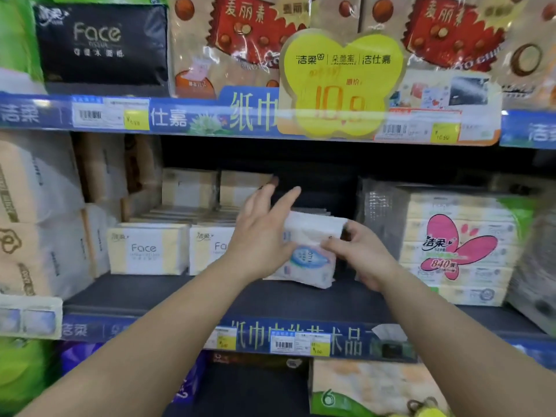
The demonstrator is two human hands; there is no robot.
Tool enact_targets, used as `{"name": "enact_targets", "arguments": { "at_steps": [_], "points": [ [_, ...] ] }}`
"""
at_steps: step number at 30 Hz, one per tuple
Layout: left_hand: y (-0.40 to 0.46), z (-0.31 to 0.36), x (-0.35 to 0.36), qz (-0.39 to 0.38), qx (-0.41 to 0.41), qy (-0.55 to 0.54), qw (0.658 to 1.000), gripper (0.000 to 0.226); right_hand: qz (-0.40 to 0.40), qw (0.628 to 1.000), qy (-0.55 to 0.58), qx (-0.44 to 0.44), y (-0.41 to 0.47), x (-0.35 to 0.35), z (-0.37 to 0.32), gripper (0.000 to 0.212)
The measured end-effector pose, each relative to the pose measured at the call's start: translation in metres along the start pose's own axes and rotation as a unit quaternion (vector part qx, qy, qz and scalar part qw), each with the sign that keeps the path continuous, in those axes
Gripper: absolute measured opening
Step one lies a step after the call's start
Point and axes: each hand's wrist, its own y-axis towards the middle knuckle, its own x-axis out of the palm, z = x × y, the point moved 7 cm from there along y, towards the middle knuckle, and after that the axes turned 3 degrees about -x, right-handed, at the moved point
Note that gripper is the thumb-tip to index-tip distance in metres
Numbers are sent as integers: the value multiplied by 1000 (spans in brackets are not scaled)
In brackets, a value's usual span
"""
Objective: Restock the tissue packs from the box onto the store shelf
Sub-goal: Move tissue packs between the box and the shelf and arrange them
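Tissue packs in soft white plastic wrap with a blue oval print (307, 260) sit on the dark store shelf (180, 291), directly ahead, between both hands, long axis running left-right. The left hand (261, 236) lies open and flat against the top pack's left end; the right hand (358, 254) pinches its right edge, and looks slightly nearer. Left of this stack stand cream-and-white packs reading "Face" (147, 251); right of it, a bundle marked "840" (457, 248). Above, a yellow tag (340, 85) reads "10.9".

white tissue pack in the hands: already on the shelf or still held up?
On the shelf: the tissue pack stands on the shelf board, right hand gripping it.
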Motion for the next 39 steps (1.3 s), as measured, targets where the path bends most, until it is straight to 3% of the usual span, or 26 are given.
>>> {"name": "enact_targets", "arguments": {
  "at_steps": [3, 6, 10, 11, 13, 15, 18, 21, 24, 27, 32, 36, 39],
  "points": [
    [14, 10, 16, -107, 6, 79, 991, 75, -62, 987, -134, -61, 3, 24, -34, 17],
    [9, -10, 39, -216, -76, -50, 972, 37, -75, 978, -188, -57, 4, 31, -36, 25],
    [-15, -50, 56, -178, -197, -279, 923, 32, 4, 967, -254, -20, 2, -7, 0, 86],
    [-23, -60, 66, -178, -228, -329, 899, 32, -2, 977, -210, 18, -1, -14, 17, 87],
    [-37, -72, 88, -202, -258, -355, 876, 33, -57, 983, -141, 98, -9, -11, 52, 69],
    [-41, -79, 103, -220, -273, -313, 883, 42, -95, 976, -153, 124, -16, 1, 70, 51],
    [-36, -86, 107, -184, -292, -270, 899, 51, -54, 978, -160, 127, -12, 4, 79, 43],
    [-35, -94, 106, -110, -322, -283, 897, 50, 4, 979, -166, 118, -10, -1, 80, 53],
    [-35, -84, 113, -150, -290, -253, 911, 65, 32, 970, -211, 119, -11, 1, 80, 70],
    [-34, -74, 118, -193, -253, -196, 927, 77, 19, 955, -268, 124, -8, 9, 84, 62],
    [-32, -79, 117, -162, -254, -81, 950, 73, 20, 937, -317, 144, -11, 9, 88, 69],
    [-31, -83, 124, -173, -250, -134, 943, 89, 20, 938, -312, 148, -12, 9, 83, 67],
    [-31, -84, 120, -183, -265, -191, 927, 81, 16, 945, -287, 155, -8, 5, 88, 79]
  ]
}}
